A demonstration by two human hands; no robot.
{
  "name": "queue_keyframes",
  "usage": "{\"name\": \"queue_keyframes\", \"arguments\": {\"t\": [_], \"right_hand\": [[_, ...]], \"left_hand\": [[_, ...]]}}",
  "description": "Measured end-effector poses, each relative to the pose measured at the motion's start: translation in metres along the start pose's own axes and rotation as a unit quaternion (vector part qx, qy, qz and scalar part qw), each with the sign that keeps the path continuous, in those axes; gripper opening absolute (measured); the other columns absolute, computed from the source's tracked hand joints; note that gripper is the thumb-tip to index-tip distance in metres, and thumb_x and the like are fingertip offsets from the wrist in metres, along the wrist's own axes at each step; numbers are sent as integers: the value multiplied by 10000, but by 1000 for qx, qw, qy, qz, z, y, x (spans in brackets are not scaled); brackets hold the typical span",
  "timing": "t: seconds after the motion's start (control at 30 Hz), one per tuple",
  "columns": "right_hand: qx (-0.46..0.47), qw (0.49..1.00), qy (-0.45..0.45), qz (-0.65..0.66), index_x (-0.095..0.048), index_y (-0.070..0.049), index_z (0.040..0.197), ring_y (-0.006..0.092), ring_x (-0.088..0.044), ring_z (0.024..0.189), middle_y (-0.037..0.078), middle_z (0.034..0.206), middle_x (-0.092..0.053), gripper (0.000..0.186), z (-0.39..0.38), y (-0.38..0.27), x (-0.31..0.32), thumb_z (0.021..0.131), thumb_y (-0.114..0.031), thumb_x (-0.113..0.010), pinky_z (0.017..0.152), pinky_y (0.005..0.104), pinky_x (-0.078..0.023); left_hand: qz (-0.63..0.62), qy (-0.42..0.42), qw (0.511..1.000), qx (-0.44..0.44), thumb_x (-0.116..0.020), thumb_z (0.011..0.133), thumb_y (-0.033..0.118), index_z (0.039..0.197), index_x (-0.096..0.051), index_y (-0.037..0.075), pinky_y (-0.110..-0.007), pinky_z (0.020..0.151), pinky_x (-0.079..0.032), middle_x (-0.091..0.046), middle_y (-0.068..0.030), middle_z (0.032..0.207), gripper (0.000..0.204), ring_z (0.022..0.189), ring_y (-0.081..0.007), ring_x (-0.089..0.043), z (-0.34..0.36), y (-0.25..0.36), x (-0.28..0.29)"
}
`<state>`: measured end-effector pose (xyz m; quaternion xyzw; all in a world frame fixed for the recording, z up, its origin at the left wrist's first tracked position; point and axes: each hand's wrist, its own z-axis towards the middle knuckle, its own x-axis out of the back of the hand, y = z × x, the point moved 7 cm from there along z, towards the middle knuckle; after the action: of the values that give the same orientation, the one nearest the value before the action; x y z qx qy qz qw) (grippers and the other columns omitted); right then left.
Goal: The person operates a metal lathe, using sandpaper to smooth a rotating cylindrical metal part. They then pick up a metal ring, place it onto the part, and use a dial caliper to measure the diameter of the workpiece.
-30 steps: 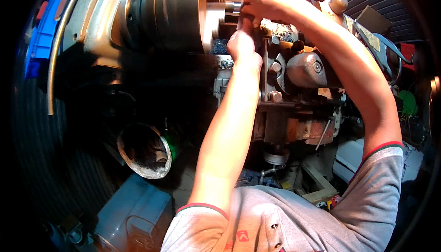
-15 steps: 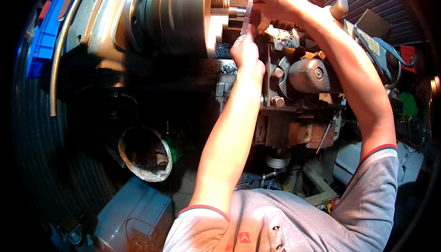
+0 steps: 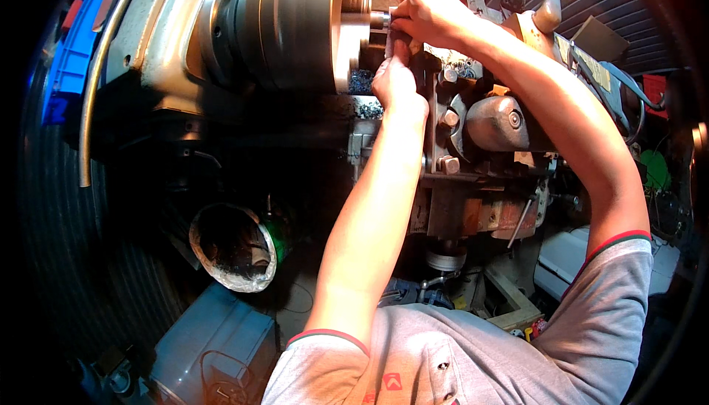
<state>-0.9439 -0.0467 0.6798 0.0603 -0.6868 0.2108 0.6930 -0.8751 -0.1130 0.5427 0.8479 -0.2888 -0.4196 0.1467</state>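
Note:
A short metal rod (image 3: 379, 19) juts from the lathe chuck (image 3: 292, 28), whose jaws and face look blurred as if turning. Just beside the rod's end, both hands are closed on a narrow flat strip (image 3: 389, 45) that looks like abrasive cloth. My left hand (image 3: 396, 79) pinches its lower end, thumb pointing up and away from me. Above it, my right hand (image 3: 428, 15) grips the upper end with curled fingers, reaching over from the right. Most of the strip is hidden by the fingers, and I cannot tell whether it touches the rod.
Right of my left wrist stands the tool post with square-headed bolts (image 3: 449, 118) and a rounded metal handle (image 3: 502, 122). Metal chips (image 3: 362, 80) lie below the chuck. A round open container (image 3: 233, 248) and a pale plastic box (image 3: 214, 342) sit lower left; a blue bin (image 3: 77, 50) is far left.
My right hand has come slightly down and to the left, closer to the rod's end, and its forearm has lowered. The left hand has hardly moved. Both keep hold of the strip.

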Motion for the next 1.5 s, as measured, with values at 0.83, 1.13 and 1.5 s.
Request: {"name": "queue_keyframes", "arguments": {"t": [0.83, 1.13, 1.5], "right_hand": [[57, 997, 10, -47, -720, -55, 798, 291, -617, 862, 125, 815, -593, 129, 8, -4, -4, 780, -162, -650, 789, 381, -512], [82, 994, 15, -72, -725, -55, 794, 284, -616, 848, 114, 794, -594, 125, 12, -10, -5, 766, -154, -654, 778, 378, -517], [68, 995, 15, -67, -729, -48, 789, 280, -620, 838, 113, 781, -594, 126, 13, -7, -7, 757, -142, -651, 770, 372, -521]], "left_hand": [[-54, -11, 997, 57, -659, 902, 183, 1139, -631, 8, -347, 828, -480, -660, -61, 1055, 296, 932, -176, -603, -13, 4, -12], [-47, 2, 998, 38, -675, 889, 182, 1120, -635, -3, -361, 850, -474, -666, -82, 1055, 299, 943, -194, -601, -11, 7, -9], [-30, 21, 998, 45, -647, 908, 171, 1128, -638, 2, -354, 845, -483, -667, -85, 1058, 278, 934, -193, -606, -21, 12, -12]]}}
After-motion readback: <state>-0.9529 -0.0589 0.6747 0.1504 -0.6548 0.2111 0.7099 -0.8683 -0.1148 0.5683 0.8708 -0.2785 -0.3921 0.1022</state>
